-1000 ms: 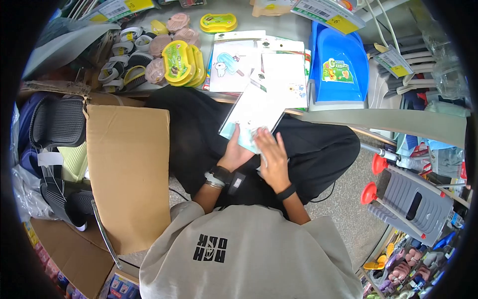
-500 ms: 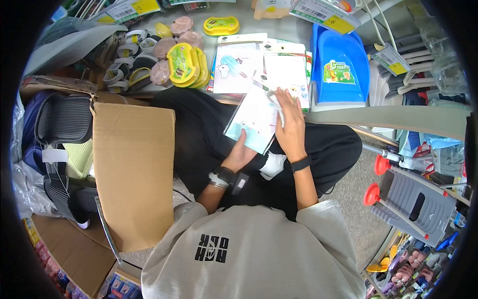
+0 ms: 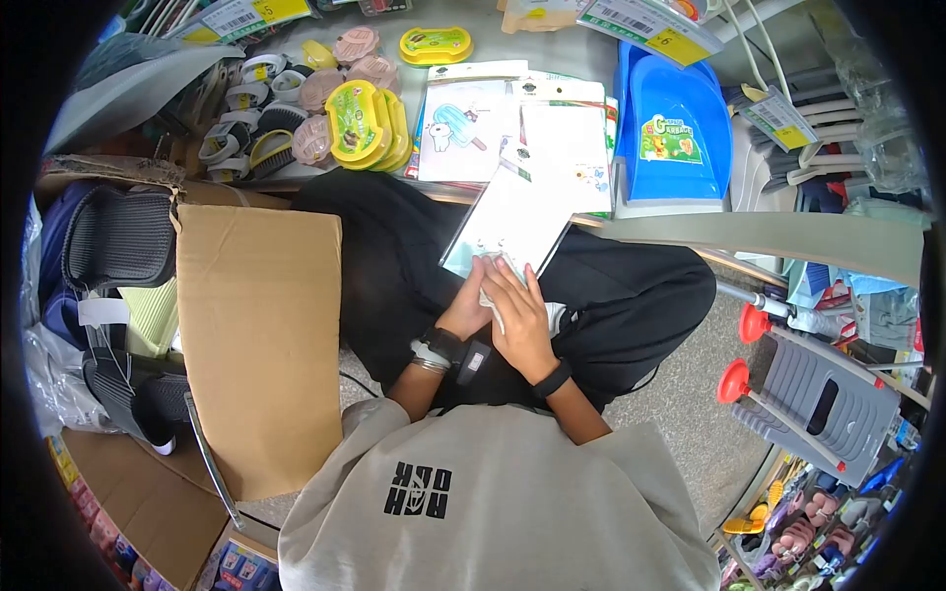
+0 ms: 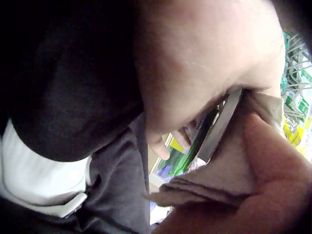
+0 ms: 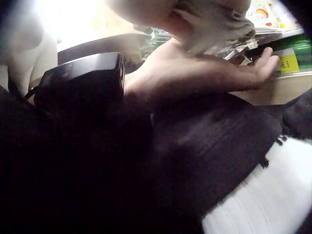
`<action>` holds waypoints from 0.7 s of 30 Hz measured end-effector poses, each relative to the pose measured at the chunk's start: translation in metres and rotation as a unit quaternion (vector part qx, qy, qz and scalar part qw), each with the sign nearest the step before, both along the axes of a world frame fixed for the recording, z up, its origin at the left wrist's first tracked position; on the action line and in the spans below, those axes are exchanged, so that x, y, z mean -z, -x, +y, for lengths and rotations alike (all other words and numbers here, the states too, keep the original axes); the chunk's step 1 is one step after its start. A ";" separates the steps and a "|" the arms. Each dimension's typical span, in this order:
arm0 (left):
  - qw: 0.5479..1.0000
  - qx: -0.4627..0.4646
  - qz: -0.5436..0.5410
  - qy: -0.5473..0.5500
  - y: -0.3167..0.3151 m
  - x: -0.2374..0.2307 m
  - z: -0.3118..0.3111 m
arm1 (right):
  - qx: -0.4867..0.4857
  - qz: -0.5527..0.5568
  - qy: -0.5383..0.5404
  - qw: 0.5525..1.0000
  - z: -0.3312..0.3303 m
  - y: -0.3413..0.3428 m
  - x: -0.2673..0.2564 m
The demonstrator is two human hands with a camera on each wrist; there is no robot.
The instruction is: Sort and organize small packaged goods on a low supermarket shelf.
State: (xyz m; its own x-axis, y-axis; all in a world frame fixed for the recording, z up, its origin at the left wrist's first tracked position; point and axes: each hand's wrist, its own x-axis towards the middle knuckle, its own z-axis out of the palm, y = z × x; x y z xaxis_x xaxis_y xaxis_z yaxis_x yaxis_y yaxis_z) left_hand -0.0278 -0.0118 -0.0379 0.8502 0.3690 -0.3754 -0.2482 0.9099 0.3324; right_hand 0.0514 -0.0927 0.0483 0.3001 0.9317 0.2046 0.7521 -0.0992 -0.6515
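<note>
White packet (image 3: 517,217) over lap (image 3: 394,251) | together: left hand (image 3: 465,311) clamped on near edge, right hand (image 3: 522,327) gripping cloth (image 4: 222,173) | wiping seemingly under way, unfinished | other packets (image 3: 458,123) on far shelf (image 3: 498,34): wiped or waiting, cannot tell

From where I stand, there's a big blue dustpan (image 3: 702,103) on the shelf (image 3: 547,54), with yellow boxes (image 3: 357,123) and round pink things (image 3: 313,140) further along. A brown cardboard box (image 3: 261,355) holds some black ribbed things (image 3: 116,239). Across from it, two red plungers (image 3: 732,380) are by a grey plastic piece (image 3: 786,382) with a slot, and pink slippers (image 3: 796,539) lie near the corner.
</note>
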 end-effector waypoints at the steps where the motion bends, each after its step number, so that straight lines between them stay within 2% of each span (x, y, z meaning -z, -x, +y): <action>1: 1.000 0.004 -0.014 0.010 0.000 0.000 0.001 | -0.004 0.009 -0.007 1.000 0.000 -0.001 -0.006; 6: 0.994 0.019 -0.070 0.077 0.004 0.015 0.004 | -0.008 0.097 -0.042 0.994 -0.003 -0.005 -0.011; 9: 0.999 0.035 -0.006 -0.027 -0.003 -0.007 0.004 | 0.001 0.158 -0.050 0.986 -0.003 -0.021 -0.020; 10: 0.999 0.020 -0.015 -0.038 -0.005 -0.009 0.003 | 0.022 0.149 -0.084 0.985 -0.001 -0.029 -0.020; 12: 0.998 -0.009 -0.034 -0.060 -0.011 -0.012 0.004 | 0.114 0.263 -0.066 0.956 0.001 -0.040 -0.017; 13: 0.997 -0.011 -0.065 -0.034 -0.013 -0.009 0.005 | 0.139 0.261 -0.080 0.952 0.004 -0.046 -0.019; 16: 0.998 0.000 -0.042 -0.047 -0.015 -0.020 0.003 | 0.184 0.223 -0.114 0.951 0.020 -0.062 -0.031; 17: 0.999 0.001 -0.053 0.005 -0.013 -0.014 0.004 | 0.166 0.171 -0.125 0.963 0.025 -0.067 -0.024; 18: 0.999 0.008 -0.048 -0.013 -0.014 -0.014 0.004 | 0.149 0.119 -0.136 0.972 0.032 -0.071 -0.021; 21: 0.997 0.021 -0.036 -0.060 -0.016 -0.012 0.002 | 0.072 -0.001 -0.067 0.995 0.044 -0.072 -0.020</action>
State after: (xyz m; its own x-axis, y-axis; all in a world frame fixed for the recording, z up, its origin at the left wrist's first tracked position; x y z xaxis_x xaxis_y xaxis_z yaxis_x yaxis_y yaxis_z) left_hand -0.0118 -0.0098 -0.0262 0.8891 0.3710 -0.2682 -0.2380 0.8751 0.4213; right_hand 0.1232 -0.0492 0.0683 0.4276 0.8436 0.3247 0.7374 -0.1178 -0.6652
